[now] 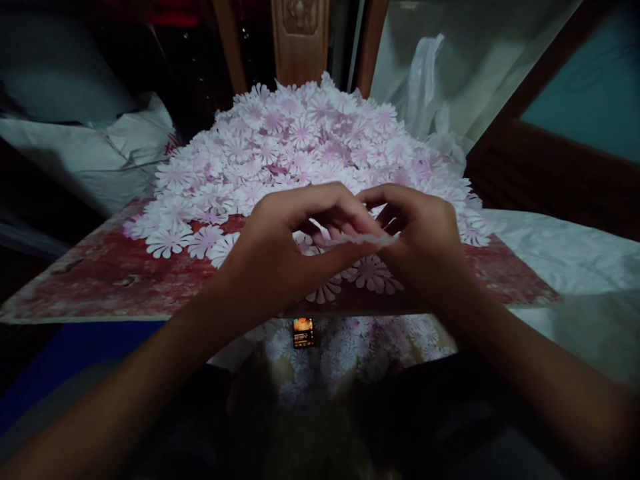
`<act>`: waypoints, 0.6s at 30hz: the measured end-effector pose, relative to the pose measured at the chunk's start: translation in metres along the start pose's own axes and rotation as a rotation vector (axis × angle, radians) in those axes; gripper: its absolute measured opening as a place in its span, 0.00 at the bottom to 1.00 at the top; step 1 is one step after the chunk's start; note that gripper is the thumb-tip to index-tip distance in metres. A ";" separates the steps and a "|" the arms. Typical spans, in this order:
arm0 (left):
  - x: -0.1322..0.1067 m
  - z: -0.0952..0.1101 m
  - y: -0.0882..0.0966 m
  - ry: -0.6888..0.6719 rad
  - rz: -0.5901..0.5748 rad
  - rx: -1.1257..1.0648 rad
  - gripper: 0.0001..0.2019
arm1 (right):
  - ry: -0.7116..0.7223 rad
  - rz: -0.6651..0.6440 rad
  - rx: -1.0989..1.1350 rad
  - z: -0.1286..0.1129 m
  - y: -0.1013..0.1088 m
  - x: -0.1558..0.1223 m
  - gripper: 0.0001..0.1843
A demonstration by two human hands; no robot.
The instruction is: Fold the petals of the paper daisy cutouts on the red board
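Observation:
Above the near edge of a worn red table (100, 277), my left hand (305, 233) and my right hand (417, 230) meet at the fingertips. Between them is a thin whitish flower cutout (357, 239), seen edge-on. My left thumb and fingers pinch it, and my right fingers close on its right end, partly hidden behind the hand. A large heap of white and pale purple flower cutouts (305, 133) rises just beyond my hands. A few loose cutouts (373, 273) lie on the table directly beneath them.
More flower cutouts (345, 353) lie below the table edge, near a lit phone (303, 333). White sacks (120, 157) stand at the left, and white sheeting (570, 257) lies at the right. A clear plastic bag (423, 87) is behind the heap, beside a carved wooden post (301, 47).

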State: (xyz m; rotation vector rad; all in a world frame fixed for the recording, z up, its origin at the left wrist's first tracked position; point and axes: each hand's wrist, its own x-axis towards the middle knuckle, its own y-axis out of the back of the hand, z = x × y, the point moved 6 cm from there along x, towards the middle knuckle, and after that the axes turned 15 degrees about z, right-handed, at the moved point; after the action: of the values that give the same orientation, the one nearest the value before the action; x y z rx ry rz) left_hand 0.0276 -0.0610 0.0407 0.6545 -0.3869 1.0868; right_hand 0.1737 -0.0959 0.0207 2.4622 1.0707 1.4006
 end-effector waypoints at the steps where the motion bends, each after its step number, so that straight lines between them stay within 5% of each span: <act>1: -0.001 0.002 -0.002 -0.007 -0.021 0.013 0.02 | 0.005 0.015 0.019 0.001 0.002 0.001 0.10; 12: -0.017 0.001 -0.024 0.031 -0.266 0.042 0.09 | 0.019 0.101 0.063 0.011 0.018 0.001 0.07; 18: -0.026 -0.002 -0.037 -0.080 -0.409 0.014 0.12 | 0.061 0.170 -0.010 0.007 0.028 0.000 0.05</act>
State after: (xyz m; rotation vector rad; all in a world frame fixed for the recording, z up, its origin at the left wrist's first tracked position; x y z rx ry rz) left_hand 0.0505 -0.0889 0.0131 0.7529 -0.2974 0.6768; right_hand 0.1940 -0.1151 0.0291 2.5720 0.8797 1.5326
